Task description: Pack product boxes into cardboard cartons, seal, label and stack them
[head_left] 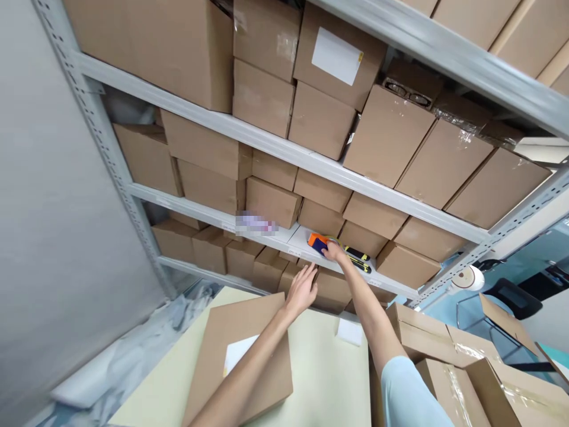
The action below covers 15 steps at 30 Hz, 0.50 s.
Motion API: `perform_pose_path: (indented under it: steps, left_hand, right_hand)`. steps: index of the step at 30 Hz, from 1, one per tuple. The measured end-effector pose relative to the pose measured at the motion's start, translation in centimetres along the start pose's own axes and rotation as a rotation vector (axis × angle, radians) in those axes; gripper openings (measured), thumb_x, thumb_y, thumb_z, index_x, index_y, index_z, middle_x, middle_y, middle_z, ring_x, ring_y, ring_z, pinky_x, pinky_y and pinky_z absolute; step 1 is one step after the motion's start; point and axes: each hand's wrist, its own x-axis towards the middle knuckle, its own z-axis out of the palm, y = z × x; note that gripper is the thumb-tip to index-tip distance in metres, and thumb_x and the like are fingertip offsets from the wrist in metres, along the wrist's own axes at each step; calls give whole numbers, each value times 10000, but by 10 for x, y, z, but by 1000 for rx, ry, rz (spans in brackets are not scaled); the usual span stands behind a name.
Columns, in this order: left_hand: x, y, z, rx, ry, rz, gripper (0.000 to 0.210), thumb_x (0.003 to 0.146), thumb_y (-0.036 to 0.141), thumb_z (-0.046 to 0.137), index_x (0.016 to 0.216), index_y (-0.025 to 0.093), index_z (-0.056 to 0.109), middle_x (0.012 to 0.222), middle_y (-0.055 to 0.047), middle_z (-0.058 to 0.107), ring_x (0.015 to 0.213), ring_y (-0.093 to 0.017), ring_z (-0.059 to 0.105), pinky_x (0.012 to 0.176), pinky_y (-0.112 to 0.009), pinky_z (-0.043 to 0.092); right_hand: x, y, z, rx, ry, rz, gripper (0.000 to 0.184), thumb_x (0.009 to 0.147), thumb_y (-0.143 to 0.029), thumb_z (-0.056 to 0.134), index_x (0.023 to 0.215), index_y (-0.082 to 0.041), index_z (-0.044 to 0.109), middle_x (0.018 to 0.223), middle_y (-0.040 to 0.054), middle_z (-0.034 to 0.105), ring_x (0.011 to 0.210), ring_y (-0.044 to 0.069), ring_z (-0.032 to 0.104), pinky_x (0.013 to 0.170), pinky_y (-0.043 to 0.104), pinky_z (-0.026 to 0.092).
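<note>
A light blue sleeve (411,391) covered the person's right upper arm, and taped cartons (433,341) were stacked beyond the right edge of the table (331,379). On that table 1 flat cardboard box (240,320) with a white label (235,356) lay towards the left edge, the person's left forearm crossing over it. A small white block (349,331) sat close to the far right corner.

The left hand (302,289) was over the table's far edge, open, its fingers stretched towards the rack. Further in, the right hand (331,250) had its fingers closed on the right end of an orange and dark blue tape dispenser (316,243), which was at the front edge of a shelf (299,236). Just right of that hand, 2 yellow and black cutters (361,264) lay side by side near the same edge.

Behind them I saw brown boxes (272,201) filling the shelf towards its back edge. Farther off, to the right past the rack, stood a black chair (513,296).
</note>
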Motion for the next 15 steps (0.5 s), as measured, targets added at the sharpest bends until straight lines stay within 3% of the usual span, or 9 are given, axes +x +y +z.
perform_pose_path:
  steps: [5,8,10,12,15]
  left_hand:
    - [-23,6,1,-65,52,-8,670,1016,231,526,1680,176,594,1775,-189,541,1653,-390,529,1298,-641,521]
    - [-52,0,-12,-115,79,-52,658,1050,295,527,1697,180,560,1785,-192,531,1684,-392,484,1342,-667,464]
    - [-89,-14,-24,-132,109,-140,645,1053,333,540,1682,193,567,1774,-188,550,1696,-391,464,1376,-676,415]
    - [-140,-32,-37,-120,120,-294,660,1044,376,568,1673,175,565,1763,-204,557,1704,-392,449,1403,-656,377]
    - [-226,-51,-59,-55,109,-571,739,1034,497,606,1658,105,548,1751,-266,541,1717,-416,413,1432,-643,304]
  right_hand:
    - [-8,-3,8,7,8,84,470,1041,-269,590,1451,-63,692,1481,283,724,1425,365,680,1270,502,481]
    - [-33,6,20,72,130,78,622,1065,-304,521,1627,-40,542,1628,303,605,1558,393,537,1347,558,368]
    - [-62,16,42,168,279,48,671,1064,-323,497,1685,-72,475,1687,281,550,1607,389,464,1374,585,310]
    - [-103,25,77,292,345,39,676,1057,-330,491,1693,-104,464,1700,255,540,1622,368,449,1383,578,297]
    - [-182,34,145,470,194,141,656,1067,-334,469,1689,-127,473,1703,235,558,1628,341,469,1385,560,314]
